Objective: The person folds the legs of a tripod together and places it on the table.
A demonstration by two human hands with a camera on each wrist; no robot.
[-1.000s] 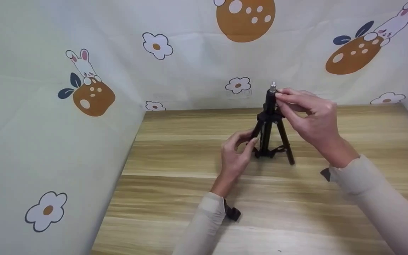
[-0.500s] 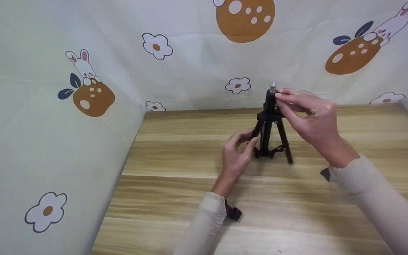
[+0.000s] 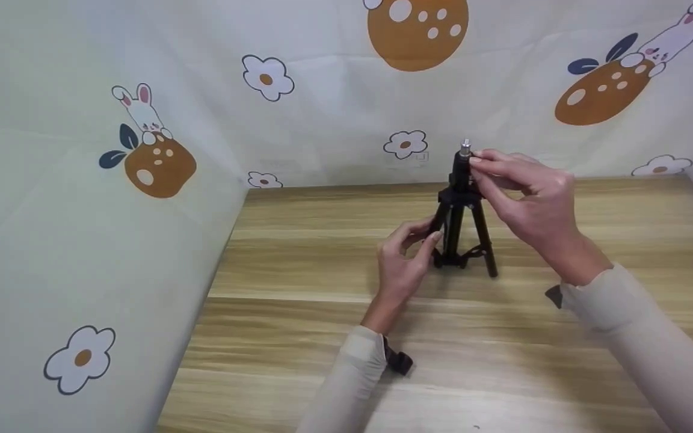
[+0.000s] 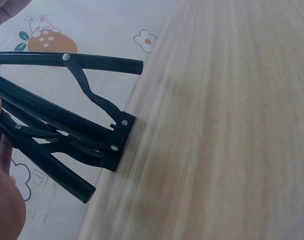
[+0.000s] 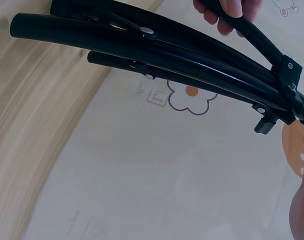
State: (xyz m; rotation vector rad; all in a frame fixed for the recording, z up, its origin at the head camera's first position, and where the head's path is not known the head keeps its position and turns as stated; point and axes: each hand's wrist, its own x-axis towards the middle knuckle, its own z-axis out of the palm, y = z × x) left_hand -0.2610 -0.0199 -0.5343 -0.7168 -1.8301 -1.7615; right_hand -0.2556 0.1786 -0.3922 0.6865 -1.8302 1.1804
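A small black tripod stand (image 3: 455,225) with a silver metal tip (image 3: 465,148) stands upright over the wooden table, its legs partly spread. My left hand (image 3: 399,258) pinches the tripod's left leg between thumb and fingers. At the top, my right hand (image 3: 527,192) pinches the black neck just under the silver tip. The left wrist view shows the lower legs with their folding braces (image 4: 89,92) and the bracket (image 4: 123,142) joining them. In the right wrist view, the collar (image 5: 287,75) and a small black knob (image 5: 265,123) show; most of my right hand is out of frame.
The wooden table (image 3: 298,337) runs up to a pale cloth backdrop (image 3: 334,108) printed with rabbits, oranges and flowers, which also lines the left and right sides. A black wrist-worn device (image 3: 399,362) sits at my left cuff.
The tripod's right leg tip sits very slightly closer in than a second ago. Both hands keep the same grips, with almost no visible movement.
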